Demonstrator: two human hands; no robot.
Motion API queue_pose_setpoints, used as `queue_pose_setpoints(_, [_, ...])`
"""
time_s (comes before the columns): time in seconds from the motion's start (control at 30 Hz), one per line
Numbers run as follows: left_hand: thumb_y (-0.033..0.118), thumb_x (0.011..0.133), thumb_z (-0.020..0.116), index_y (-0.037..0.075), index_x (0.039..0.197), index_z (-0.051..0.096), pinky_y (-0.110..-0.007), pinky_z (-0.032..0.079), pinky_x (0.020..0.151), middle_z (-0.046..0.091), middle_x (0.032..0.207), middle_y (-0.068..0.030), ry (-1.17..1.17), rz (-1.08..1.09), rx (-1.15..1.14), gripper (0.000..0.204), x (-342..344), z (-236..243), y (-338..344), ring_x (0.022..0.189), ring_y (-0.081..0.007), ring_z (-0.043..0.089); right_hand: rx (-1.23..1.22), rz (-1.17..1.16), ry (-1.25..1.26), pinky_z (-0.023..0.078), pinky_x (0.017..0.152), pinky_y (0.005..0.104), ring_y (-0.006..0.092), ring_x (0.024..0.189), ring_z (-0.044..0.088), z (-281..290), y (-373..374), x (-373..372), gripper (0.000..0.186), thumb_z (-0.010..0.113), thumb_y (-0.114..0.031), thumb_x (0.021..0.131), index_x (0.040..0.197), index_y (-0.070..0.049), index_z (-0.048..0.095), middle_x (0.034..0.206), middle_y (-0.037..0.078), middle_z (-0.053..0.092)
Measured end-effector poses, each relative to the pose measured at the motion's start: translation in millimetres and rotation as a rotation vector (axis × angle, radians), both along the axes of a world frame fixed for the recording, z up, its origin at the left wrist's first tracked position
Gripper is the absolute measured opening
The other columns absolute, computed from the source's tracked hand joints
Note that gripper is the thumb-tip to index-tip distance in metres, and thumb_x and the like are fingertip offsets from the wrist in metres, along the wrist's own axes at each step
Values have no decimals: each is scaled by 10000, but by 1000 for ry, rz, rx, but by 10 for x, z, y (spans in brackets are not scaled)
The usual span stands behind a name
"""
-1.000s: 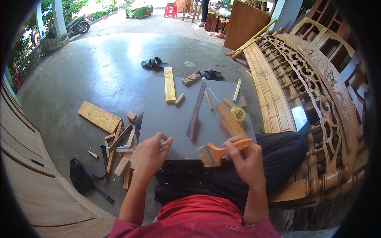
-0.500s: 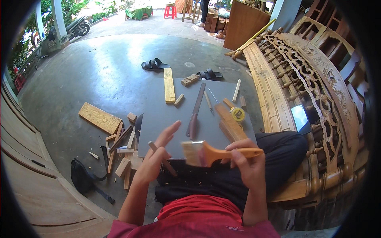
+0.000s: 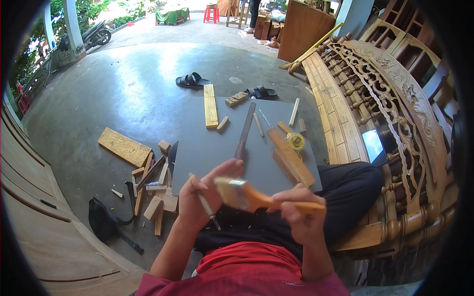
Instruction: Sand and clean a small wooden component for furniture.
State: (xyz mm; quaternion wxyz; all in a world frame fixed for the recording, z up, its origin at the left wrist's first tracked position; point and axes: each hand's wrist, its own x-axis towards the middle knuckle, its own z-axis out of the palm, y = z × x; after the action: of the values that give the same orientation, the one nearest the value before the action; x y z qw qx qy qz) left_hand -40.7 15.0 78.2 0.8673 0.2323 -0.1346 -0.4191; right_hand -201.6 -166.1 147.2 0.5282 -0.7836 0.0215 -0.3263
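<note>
My right hand grips the orange handle of a wide flat paintbrush, its pale bristles pointing left. The bristles are close to my left hand; whether they touch cannot be made out. Between thumb and palm, my left hand holds a slim carving tool with a pale handle, its metal tip pointing down towards my lap. The left fingers stretch away to the right, over the near edge of a grey board. A dark file lies on the board just beyond those fingertips.
On the board lie a hand plane, a yellow tape measure, another slim tool and wood pieces. Wood offcuts and a black bag are on the floor to the left. A carved wooden bench stands at right.
My left hand has moved right and down, towards the brush, and the carving tool's metal tip now shows. The brush has shifted slightly left.
</note>
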Motion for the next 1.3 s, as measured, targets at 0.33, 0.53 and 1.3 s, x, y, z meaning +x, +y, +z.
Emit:
queue_pose_setpoints(0.33, [282, 801, 454, -136, 1599, 370, -475, 219, 1340, 397, 1691, -263, 4, -84, -16, 905, -12, 45, 28, 1599, -345, 342, -441, -122, -88, 489, 735, 364, 207, 710, 631, 86, 4, 25, 154, 808, -86, 909, 1062, -80, 783, 923, 35, 793])
queue_pose_setpoints(0.53, [233, 864, 470, -123, 1585, 402, -505, 309, 1303, 416, 1666, -293, -91, -25, 30, 807, -7, 17, -7, 1513, -384, 460, -676, -224, -215, 516, 723, 346, 231, 759, 664, -3, -190, 113, 289, 774, -60, 937, 1221, -85, 728, 961, 88, 763])
queue_pose_setpoints(1.3, [297, 1127, 630, -67, 1166, 736, -242, 514, 626, 757, 917, -107, -670, 221, 592, 381, -264, 164, -1, 718, -114, 681, -591, 330, 57, 581, 834, 382, 275, 924, 708, -373, 436, 182, 176, 803, -202, 923, 1057, -102, 747, 1150, 88, 739])
